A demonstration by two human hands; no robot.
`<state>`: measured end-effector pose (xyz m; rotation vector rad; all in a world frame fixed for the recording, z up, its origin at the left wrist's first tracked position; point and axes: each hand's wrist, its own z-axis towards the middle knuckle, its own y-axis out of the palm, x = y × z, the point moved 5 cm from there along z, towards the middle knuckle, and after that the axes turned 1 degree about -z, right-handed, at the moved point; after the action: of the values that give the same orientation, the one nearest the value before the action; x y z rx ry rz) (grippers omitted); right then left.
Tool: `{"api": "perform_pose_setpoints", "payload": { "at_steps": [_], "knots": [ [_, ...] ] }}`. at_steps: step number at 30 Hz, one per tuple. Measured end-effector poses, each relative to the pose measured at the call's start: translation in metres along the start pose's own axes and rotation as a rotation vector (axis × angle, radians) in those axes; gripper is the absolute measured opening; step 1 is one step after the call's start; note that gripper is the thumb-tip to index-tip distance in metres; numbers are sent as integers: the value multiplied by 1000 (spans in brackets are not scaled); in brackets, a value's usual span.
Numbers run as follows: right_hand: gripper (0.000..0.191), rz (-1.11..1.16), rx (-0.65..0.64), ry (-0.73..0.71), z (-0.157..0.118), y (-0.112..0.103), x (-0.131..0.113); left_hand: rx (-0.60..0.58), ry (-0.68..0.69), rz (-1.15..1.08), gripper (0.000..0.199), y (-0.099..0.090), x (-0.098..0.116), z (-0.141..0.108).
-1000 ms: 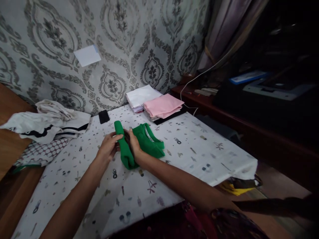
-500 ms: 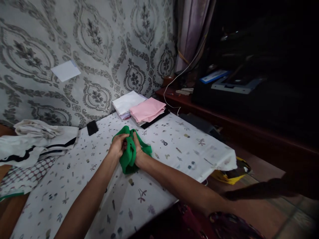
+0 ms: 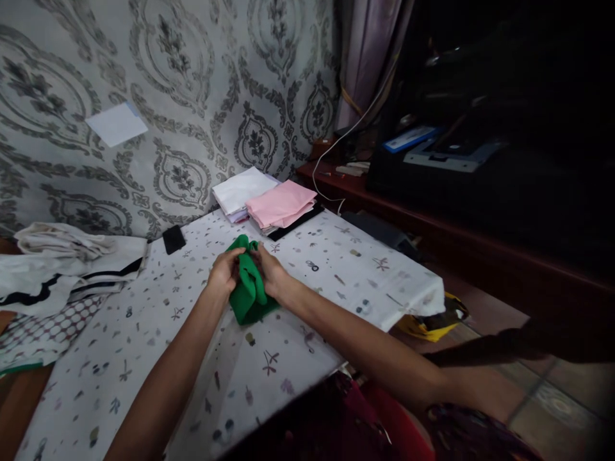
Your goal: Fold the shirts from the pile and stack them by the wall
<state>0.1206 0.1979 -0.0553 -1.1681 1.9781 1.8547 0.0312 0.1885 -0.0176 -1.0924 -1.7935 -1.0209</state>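
A bunched green cloth (image 3: 247, 298) is between my two hands over the middle of the table, its lower part hanging toward the tabletop. My left hand (image 3: 223, 271) grips its left side, thumb on top and the other fingers curled behind the fabric. On the opposite side, my right hand (image 3: 270, 270) is closed on the cloth near its upper edge; several of its fingertips are hidden in the folds. Beyond my hands lie a folded pink cloth (image 3: 281, 203) on a stack and folded white cloth (image 3: 244, 190) beside it.
A patterned white cover (image 3: 307, 339) lies over the table. A black phone-like slab (image 3: 173, 239) rests near the wall. Crumpled white fabric with black stripes (image 3: 100, 269) is at the left. A thin white cable (image 3: 331, 157) hangs by the dark red shelf (image 3: 355, 192).
The green cloth has been turned and gathered between my hands; its right-hand flap no longer spreads out. My right hand has risen a little. The whole view has shifted slightly.
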Motion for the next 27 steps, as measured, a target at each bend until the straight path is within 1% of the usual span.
{"api": "perform_pose_setpoints", "payload": {
  "at_steps": [2, 3, 5, 7, 11, 14, 16, 18, 20, 23, 25, 27],
  "knots": [
    [41, 11, 48, 145, -18, -9, -4, 0, 3, 18, 13, 3, -3, -1],
    [42, 21, 60, 182, -28, -12, -6, 3, 4, 30, 14, 4, -4, -1],
    [40, 39, 50, 166, -47, -14, -7, 12, 6, 57, 17, 7, -4, -3],
    [37, 59, 37, 123, -62, -13, -4, 18, 10, 87, 20, 10, -3, -4],
    [38, 146, 17, 23, -80, -2, 6, 14, 16, 145, 22, 16, 0, -8],
    [42, 189, 43, 28, -88, 1, 12, 1, 20, 165, 21, 19, -1, -13],
    [43, 163, 67, 64, -93, -4, 16, -22, 28, 161, 23, 21, -5, -18],
    [42, 89, 60, 79, -101, -15, 19, -53, 60, 142, 27, 21, -8, -22],
    [42, -18, 33, 59, -113, -29, 18, -83, 116, 123, 31, 21, -13, -25],
    [38, -213, 42, -1, -135, -47, 8, -106, 202, 117, 33, 21, -20, -27],
    [32, -419, 53, -78, -150, -49, -6, -122, 266, 127, 31, 21, -24, -29],
    [28, -709, 20, -230, -159, -37, -23, -142, 328, 145, 29, 22, -28, -32]
  ]
}}
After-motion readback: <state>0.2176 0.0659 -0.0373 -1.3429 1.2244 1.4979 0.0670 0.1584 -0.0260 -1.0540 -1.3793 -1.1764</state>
